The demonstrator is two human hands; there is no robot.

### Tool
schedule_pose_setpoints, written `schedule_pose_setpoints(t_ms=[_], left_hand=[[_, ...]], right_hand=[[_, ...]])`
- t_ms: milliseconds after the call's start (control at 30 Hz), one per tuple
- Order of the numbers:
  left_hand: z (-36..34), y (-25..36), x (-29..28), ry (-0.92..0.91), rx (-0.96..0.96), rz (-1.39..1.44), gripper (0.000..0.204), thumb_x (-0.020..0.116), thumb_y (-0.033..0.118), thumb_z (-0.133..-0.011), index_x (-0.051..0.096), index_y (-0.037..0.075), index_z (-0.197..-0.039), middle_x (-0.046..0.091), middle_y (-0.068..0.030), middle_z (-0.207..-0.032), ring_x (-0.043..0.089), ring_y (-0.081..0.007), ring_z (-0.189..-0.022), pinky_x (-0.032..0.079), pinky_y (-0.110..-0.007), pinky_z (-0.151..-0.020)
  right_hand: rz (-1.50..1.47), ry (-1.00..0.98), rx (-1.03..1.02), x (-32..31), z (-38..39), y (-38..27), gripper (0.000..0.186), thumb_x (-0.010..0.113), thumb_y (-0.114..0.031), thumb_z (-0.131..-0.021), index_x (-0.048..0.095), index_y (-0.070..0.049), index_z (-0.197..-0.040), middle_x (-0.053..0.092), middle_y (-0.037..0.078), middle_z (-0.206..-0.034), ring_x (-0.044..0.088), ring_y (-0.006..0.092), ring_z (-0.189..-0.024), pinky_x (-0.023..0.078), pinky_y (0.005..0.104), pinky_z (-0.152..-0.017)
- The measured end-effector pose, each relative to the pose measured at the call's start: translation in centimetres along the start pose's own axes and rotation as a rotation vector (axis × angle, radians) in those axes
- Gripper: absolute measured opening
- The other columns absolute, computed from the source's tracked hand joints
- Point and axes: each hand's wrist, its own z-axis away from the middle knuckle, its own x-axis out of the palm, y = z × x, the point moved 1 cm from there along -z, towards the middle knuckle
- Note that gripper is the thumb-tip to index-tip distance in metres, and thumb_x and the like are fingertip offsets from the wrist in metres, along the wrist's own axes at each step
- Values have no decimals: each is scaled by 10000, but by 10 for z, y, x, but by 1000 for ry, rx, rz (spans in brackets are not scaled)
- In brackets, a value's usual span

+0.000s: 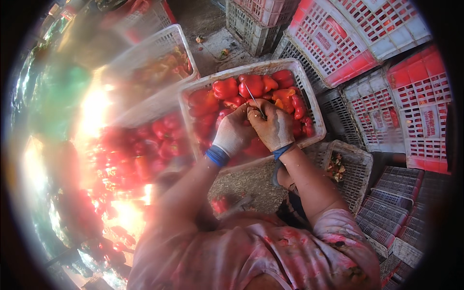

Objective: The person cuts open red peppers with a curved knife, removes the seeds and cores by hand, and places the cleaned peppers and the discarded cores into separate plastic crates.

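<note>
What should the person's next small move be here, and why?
Probably ease the left hand slightly away from the thin blade: the right hand grips that tool, and both hands are close together over the crate of red peppers. Whatever the left fingers hold is hidden.

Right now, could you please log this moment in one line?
right gloved hand: holding slim metal blade | left gloved hand: alongside, grip unclear | below: glossy red bell peppers in rectangular whitish plastic crate
</note>
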Motion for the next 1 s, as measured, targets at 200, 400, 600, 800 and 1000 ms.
schedule_pose_setpoints(t_ms=[200,400,600,800,1000], left_hand=[[5,-3,-25,-164,-268,459,407,693,86,-774,589,41,-1165,645,0,-761,593,-68,-629,488,-235,-557],[-2,3,-10,-203,-187,308,421,684,74,-770,585,-9,-1170,658,-47,-806,613,-84,-689,510,-240,-600],[-38,1,37,-53,-225,435,401,656,131,-807,583,16,-1183,687,-65,-820,630,-111,-641,504,-245,-559],[-150,-19,111,87,167,-584,543,693,282,-799,530,65,-1269,634,-100,-1163,625,-234,-969,508,-372,-757],[-193,-73,186,-302,141,-1268,687,369,505,-935,276,104,-1485,216,-121,-1560,175,-345,-1439,184,-546,-1120]], right_hand=[[-330,43,-130,1,-4,-7,132,599,-142,-869,654,-78,-969,679,95,-851,672,231,-748,538,320,-648],[-625,-6,162,-12,-1,0,200,556,-214,-921,646,-58,-1009,644,30,-857,590,99,-617,481,254,-514],[-1045,315,647,-54,-5,54,293,504,-381,-941,636,-119,-959,609,15,-723,485,84,-453,415,241,-425],[-1241,473,1073,-92,4,73,319,458,-434,-960,606,-154,-997,612,27,-712,470,103,-442,432,296,-437],[-1269,404,1118,-104,6,88,311,479,-430,-949,619,-164,-1029,627,23,-717,506,111,-463,443,297,-453]])
